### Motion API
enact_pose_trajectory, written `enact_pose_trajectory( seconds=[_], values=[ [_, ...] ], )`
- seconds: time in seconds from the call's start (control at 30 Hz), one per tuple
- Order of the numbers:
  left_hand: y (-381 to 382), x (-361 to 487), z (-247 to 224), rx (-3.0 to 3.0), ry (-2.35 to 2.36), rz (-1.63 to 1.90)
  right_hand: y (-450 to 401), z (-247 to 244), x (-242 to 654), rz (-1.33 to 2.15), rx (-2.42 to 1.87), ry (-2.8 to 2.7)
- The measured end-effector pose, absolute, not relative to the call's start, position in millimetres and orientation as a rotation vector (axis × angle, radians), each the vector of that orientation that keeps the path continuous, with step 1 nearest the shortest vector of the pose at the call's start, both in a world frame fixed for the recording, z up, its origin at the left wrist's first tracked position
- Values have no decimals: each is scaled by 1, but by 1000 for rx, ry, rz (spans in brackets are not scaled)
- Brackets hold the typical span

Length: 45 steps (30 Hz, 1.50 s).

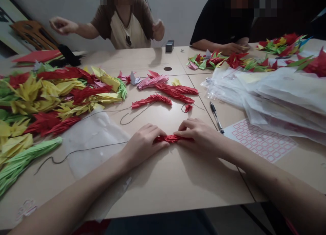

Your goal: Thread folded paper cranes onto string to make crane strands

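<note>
Red strung paper cranes (171,138) run crosswise — pinched tight between left hand (144,143) and right hand (201,136).

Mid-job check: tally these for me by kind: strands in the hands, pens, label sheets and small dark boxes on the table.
Red folded-paper strand, held between the left hand and right hand: 1
Pen: 1
Sheet of red-outlined labels: 1
Small dark box: 1
Total: 4
</note>
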<state>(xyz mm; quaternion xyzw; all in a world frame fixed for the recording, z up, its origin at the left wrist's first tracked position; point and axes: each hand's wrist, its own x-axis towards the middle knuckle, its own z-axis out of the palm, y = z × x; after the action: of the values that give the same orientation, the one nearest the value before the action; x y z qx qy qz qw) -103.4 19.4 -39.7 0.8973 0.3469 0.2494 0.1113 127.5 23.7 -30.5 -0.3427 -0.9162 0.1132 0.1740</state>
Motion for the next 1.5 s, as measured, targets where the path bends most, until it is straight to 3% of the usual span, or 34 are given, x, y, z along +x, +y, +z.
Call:
enact_pose_trajectory(
  seconds=[0.33,0.53,0.97,1.5],
  values=[
    [18,-103,-41,2727,980,721,17,-29,120,465,-974,-2549],
    [18,-106,-30,2687,1093,518,21,-30,123,430,-1026,-2564],
    [20,-103,-39,2744,1071,635,22,-25,128,453,-1065,-2606],
    [23,-111,-28,2623,1090,459,17,-36,117,329,-1037,-2529]
  ],
)
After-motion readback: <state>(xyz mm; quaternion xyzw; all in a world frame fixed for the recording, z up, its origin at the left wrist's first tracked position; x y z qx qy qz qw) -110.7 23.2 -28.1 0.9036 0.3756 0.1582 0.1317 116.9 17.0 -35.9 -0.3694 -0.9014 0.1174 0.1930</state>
